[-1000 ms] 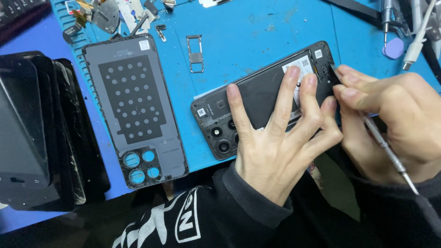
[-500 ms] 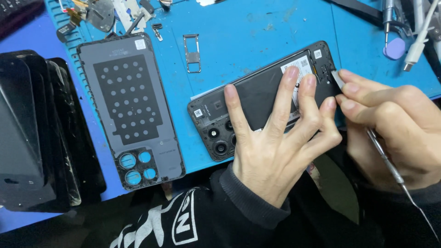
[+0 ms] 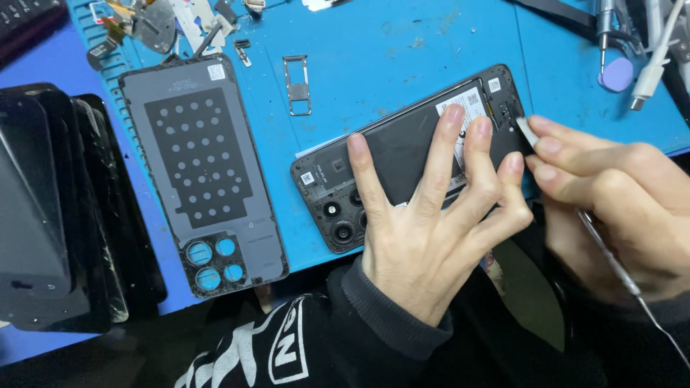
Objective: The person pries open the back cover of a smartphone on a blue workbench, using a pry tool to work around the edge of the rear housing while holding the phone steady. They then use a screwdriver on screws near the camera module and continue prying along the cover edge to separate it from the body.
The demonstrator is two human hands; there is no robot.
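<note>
An opened black phone (image 3: pixel 402 154) lies face down on the blue mat (image 3: pixel 374 65), its battery and camera lenses showing. My left hand (image 3: pixel 431 223) presses on it with spread fingers across the battery. My right hand (image 3: pixel 618 208) grips a thin metal pry tool (image 3: pixel 604 248), whose flat tip touches the phone's right end near the connectors. The removed grey back cover (image 3: pixel 201 172) lies inside up to the left of the phone.
A stack of black phone screens (image 3: pixel 65 208) lies at the far left. A metal card tray (image 3: pixel 296 85) sits above the phone. Small metal parts (image 3: pixel 151 25) lie at the top left. Tweezers and a white cable (image 3: pixel 650 65) are at the top right.
My right hand has shifted slightly, and the tool tip stays at the phone's right end. My left hand keeps pressing on the battery.
</note>
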